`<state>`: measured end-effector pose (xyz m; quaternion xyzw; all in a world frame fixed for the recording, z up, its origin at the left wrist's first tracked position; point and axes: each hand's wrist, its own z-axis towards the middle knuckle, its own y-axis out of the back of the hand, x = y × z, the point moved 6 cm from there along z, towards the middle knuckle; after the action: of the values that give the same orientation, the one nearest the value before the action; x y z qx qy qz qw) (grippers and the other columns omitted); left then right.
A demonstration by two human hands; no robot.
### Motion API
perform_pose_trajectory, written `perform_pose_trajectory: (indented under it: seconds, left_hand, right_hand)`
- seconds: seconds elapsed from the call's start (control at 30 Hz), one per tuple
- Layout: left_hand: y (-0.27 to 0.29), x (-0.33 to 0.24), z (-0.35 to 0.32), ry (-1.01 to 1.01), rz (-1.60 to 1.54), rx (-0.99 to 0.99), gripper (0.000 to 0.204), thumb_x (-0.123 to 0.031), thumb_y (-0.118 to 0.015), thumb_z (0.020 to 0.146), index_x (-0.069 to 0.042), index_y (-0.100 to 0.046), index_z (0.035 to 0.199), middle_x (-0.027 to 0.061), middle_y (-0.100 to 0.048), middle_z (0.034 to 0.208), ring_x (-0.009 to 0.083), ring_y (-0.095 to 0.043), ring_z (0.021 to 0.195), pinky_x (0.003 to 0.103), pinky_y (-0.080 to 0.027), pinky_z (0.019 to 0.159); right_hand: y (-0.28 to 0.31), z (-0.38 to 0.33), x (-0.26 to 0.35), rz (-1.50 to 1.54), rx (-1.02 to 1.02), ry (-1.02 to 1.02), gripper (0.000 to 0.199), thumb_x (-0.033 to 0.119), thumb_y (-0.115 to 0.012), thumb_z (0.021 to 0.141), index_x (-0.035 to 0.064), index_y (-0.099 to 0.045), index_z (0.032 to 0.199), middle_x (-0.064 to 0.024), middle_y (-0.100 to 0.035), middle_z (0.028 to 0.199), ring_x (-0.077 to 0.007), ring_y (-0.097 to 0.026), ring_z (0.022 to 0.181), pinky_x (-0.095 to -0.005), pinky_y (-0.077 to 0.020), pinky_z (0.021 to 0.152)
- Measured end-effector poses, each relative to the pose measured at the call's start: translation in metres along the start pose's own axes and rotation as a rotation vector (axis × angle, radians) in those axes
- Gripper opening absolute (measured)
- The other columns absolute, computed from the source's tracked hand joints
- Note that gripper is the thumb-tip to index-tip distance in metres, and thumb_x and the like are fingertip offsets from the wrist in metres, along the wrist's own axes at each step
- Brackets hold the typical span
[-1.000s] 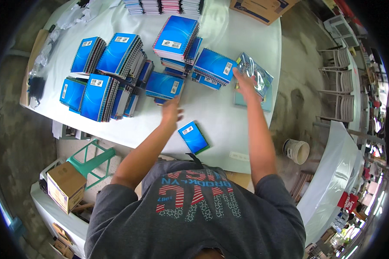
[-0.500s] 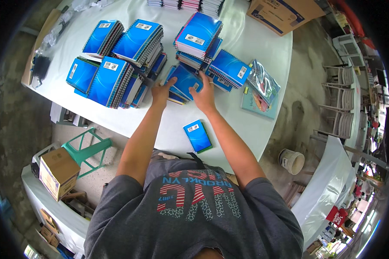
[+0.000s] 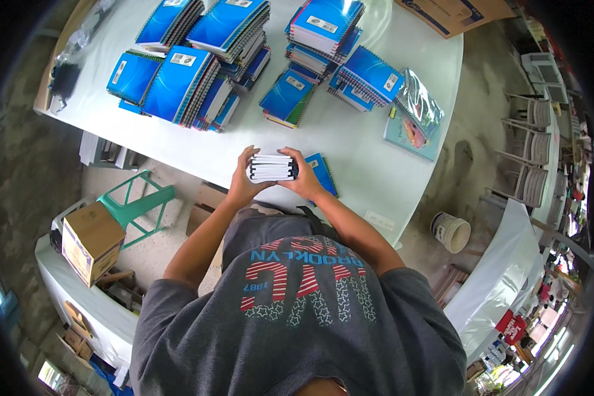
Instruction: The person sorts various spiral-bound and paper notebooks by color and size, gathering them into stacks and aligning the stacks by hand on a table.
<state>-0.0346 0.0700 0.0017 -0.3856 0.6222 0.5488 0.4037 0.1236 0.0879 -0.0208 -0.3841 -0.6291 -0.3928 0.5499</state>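
Observation:
Between my two hands, near the front edge of the table, is a small stack of spiral notebooks [image 3: 271,168], with white page edges facing up and dark bindings at the sides. My left hand [image 3: 243,183] grips its left end and my right hand [image 3: 305,179] its right end, fingers curled round it. Just beyond my right hand lies a single small blue notebook [image 3: 323,177], partly covered by that hand. Farther away, a low stack of blue notebooks [image 3: 285,96] rests on the table, its top one slightly askew, showing a green edge.
Taller blue notebook stacks [image 3: 178,86] stand at the left, with another tall stack [image 3: 325,26] at the back. Plastic-wrapped notebooks [image 3: 417,109] lie at the right of the white table [image 3: 350,148]. A carton [image 3: 459,14], green stool [image 3: 135,201] and bucket [image 3: 451,232] surround it.
Both hands have drawn back from the low stack toward me and now hold several small notebooks turned edge-up. The view has shifted, so the table's stacks appear higher.

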Motion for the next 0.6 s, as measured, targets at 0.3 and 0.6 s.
perform_pose_trajectory:
  seconds: [0.3, 0.6]
  left_hand:
    - [-0.023, 0.026, 0.004, 0.008, -0.157, 0.001, 0.076, 0.001, -0.079, 0.062, -0.005, -0.031, 0.121, 0.0106, -0.051, 0.104, 0.0196, -0.054, 0.099, 0.031, -0.045, 0.086]
    - [-0.019, 0.037, -0.001, -0.026, -0.023, 0.034, 0.072, -0.006, -0.081, 0.064, -0.003, -0.032, 0.116, 0.0149, -0.052, 0.101, 0.0250, -0.057, 0.095, 0.035, -0.047, 0.081]
  right_hand:
    - [-0.009, 0.002, -0.013, -0.010, -0.054, -0.018, 0.060, 0.000, -0.070, 0.068, 0.0082, -0.040, 0.119, -0.0078, -0.053, 0.105, -0.0182, -0.052, 0.102, -0.0310, -0.0419, 0.088]
    - [-0.010, -0.002, -0.012, -0.082, -0.050, -0.068, 0.056, 0.005, -0.073, 0.069, 0.0089, -0.041, 0.114, -0.0076, -0.055, 0.102, -0.0178, -0.055, 0.098, -0.0307, -0.0437, 0.086]
